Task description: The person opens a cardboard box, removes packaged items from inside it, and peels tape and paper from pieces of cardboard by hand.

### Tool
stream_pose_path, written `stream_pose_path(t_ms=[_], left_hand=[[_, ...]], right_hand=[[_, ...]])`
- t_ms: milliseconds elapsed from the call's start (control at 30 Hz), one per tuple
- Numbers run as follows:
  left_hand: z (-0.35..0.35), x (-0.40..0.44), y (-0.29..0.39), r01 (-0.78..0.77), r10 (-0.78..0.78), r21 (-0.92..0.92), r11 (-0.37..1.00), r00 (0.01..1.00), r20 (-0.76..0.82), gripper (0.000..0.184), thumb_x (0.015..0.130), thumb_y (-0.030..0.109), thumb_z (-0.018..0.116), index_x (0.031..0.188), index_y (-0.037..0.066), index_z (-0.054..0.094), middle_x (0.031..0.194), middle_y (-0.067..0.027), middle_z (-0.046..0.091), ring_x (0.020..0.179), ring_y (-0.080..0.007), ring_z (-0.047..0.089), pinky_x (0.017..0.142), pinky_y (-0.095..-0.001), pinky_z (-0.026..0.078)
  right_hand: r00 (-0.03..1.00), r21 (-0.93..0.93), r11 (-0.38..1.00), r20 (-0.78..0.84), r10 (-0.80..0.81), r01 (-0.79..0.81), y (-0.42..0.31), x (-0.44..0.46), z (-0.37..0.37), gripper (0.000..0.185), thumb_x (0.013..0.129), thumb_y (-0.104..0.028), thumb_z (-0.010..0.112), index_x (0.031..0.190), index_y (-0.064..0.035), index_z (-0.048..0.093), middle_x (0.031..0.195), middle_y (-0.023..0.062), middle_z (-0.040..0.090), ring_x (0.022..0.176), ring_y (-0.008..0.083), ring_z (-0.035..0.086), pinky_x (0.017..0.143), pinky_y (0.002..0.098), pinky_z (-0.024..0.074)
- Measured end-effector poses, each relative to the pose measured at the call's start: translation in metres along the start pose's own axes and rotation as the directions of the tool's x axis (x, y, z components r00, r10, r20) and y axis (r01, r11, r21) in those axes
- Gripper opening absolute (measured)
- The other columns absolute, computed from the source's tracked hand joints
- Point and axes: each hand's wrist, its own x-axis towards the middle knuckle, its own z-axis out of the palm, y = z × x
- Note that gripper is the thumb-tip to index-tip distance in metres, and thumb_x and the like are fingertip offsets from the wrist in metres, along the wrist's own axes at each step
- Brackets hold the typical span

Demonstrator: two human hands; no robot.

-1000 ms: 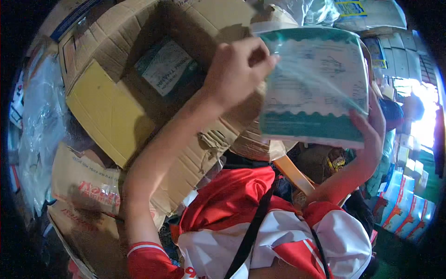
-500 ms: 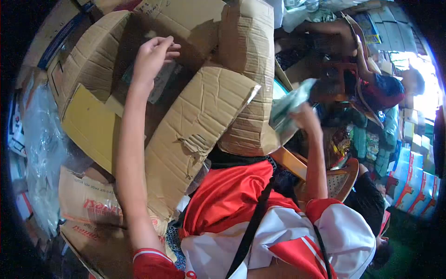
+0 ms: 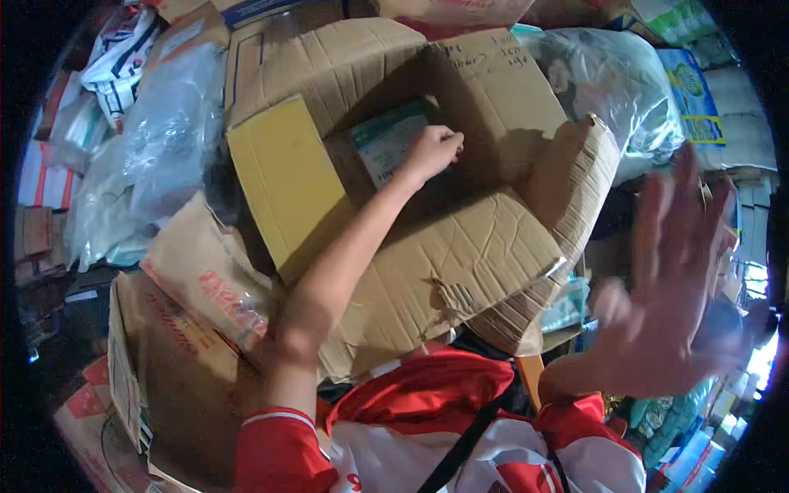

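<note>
A green-and-white packet (image 3: 388,144) is seen inside an open cardboard box (image 3: 493,246), toward its far left corner, green edge turned to the far side; partly hidden, its long axis cannot be told. Above it, the left hand's (image 3: 433,154) fingers are curled narrow, any grip unclear. Blurred, the right hand (image 3: 662,316) is spread wide beyond the box's right edge.

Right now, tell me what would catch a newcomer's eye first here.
Probably the big open cardboard box in the middle, with its yellow flap on the left and a green-and-white packet inside. The right hand, blurred and spread, looms large at right, while the left hand shows over the box's opening.
</note>
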Motion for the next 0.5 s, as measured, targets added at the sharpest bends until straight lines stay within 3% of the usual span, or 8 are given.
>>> stream_pose_path(t_ms=[100, 167, 200, 233, 267, 333, 367, 500], left_hand=[[0.001, 0.03, -0.057, -0.022, 0.033, 0.13, 0.991, 0.996, -0.08, 0.035, 0.092, 0.03, 0.06, 0.076, 0.0, 0.069, 0.067, -0.0094, 0.068, 0.066, -0.0175, 0.067, 0.062, -0.0353, 0.049], [-0.004, 0.031, -0.075, 0.022, 0.003, 0.238, 0.971, 0.995, -0.102, 0.034, 0.089, 0.03, 0.063, 0.076, -0.001, 0.069, 0.07, -0.0155, 0.07, 0.069, -0.0214, 0.068, 0.063, -0.0393, 0.05], [-0.006, 0.036, -0.088, 0.031, 0.005, 0.292, 0.956, 0.992, -0.123, 0.034, 0.087, 0.031, 0.064, 0.077, -0.002, 0.069, 0.072, -0.0182, 0.07, 0.071, -0.0235, 0.07, 0.064, -0.0411, 0.051], [-0.01, 0.029, -0.094, -0.051, 0.105, 0.416, 0.908, 0.989, -0.108, 0.038, 0.084, 0.033, 0.065, 0.081, -0.004, 0.069, 0.078, -0.0224, 0.071, 0.077, -0.0283, 0.072, 0.069, -0.0435, 0.052], [-0.008, 0.033, -0.096, 0.126, -0.1, 0.293, 0.948, 0.99, -0.101, 0.041, 0.084, 0.036, 0.064, 0.09, -0.004, 0.07, 0.091, -0.0272, 0.07, 0.091, -0.035, 0.072, 0.078, -0.0453, 0.053], [0.002, 0.025, -0.095, 0.181, -0.12, 0.425, 0.887, 0.979, -0.165, 0.046, 0.084, 0.036, 0.062, 0.099, -0.007, 0.069, 0.105, -0.0324, 0.067, 0.102, -0.0427, 0.067, 0.089, -0.0473, 0.051], [0.004, 0.023, -0.094, 0.202, -0.179, 0.436, 0.877, 0.979, -0.093, 0.052, 0.086, 0.035, 0.061, 0.11, -0.01, 0.065, 0.117, -0.0362, 0.061, 0.114, -0.047, 0.059, 0.098, -0.0477, 0.046], [0.013, 0.026, -0.101, 0.184, -0.172, 0.431, 0.883, 0.983, -0.068, 0.056, 0.087, 0.036, 0.059, 0.117, -0.011, 0.061, 0.122, -0.0361, 0.059, 0.119, -0.0467, 0.056, 0.102, -0.0474, 0.044]], right_hand=[[0.934, 0.257, 0.966, 0.352, -0.062, -0.033, -0.012, 0.015, 0.034, 0.045, 0.098, -0.019, 0.056, 0.137, 0.0023, 0.049, 0.139, 0.0275, 0.051, 0.127, 0.0431, 0.051, 0.099, 0.0541, 0.0492], [0.886, 0.342, 0.937, 0.454, -0.095, -0.074, -0.015, 0.019, 0.051, 0.046, 0.098, -0.019, 0.056, 0.137, 0.0023, 0.048, 0.14, 0.0275, 0.05, 0.128, 0.0432, 0.051, 0.099, 0.0543, 0.049], [0.868, 0.372, 0.923, 0.485, -0.106, -0.096, -0.015, 0.019, 0.06, 0.046, 0.098, -0.019, 0.056, 0.138, 0.0023, 0.048, 0.14, 0.0276, 0.05, 0.128, 0.0432, 0.051, 0.099, 0.0544, 0.0489], [0.854, 0.387, 0.916, 0.508, -0.114, -0.108, -0.014, 0.018, 0.067, 0.046, 0.098, -0.019, 0.056, 0.138, 0.0023, 0.048, 0.14, 0.0276, 0.05, 0.128, 0.0433, 0.05, 0.099, 0.0545, 0.0488], [0.845, 0.403, 0.907, 0.521, -0.117, -0.123, -0.013, 0.017, 0.075, 0.046, 0.098, -0.019, 0.056, 0.138, 0.0023, 0.047, 0.14, 0.0276, 0.05, 0.128, 0.0433, 0.05, 0.099, 0.0546, 0.0487], [0.837, 0.425, 0.894, 0.533, -0.123, -0.139, -0.011, 0.014, 0.087, 0.047, 0.098, -0.019, 0.056, 0.138, 0.0023, 0.047, 0.141, 0.0277, 0.049, 0.128, 0.0434, 0.05, 0.099, 0.0548, 0.0486], [0.834, 0.432, 0.891, 0.536, -0.127, -0.142, -0.01, 0.014, 0.089, 0.047, 0.098, -0.019, 0.055, 0.138, 0.0023, 0.046, 0.141, 0.0277, 0.049, 0.129, 0.0435, 0.05, 0.099, 0.0549, 0.0485], [0.823, 0.454, 0.879, 0.548, -0.148, -0.143, -0.013, 0.014, 0.083, 0.048, 0.098, -0.02, 0.055, 0.139, 0.0023, 0.045, 0.141, 0.0278, 0.047, 0.129, 0.0436, 0.049, 0.099, 0.0552, 0.0481]])
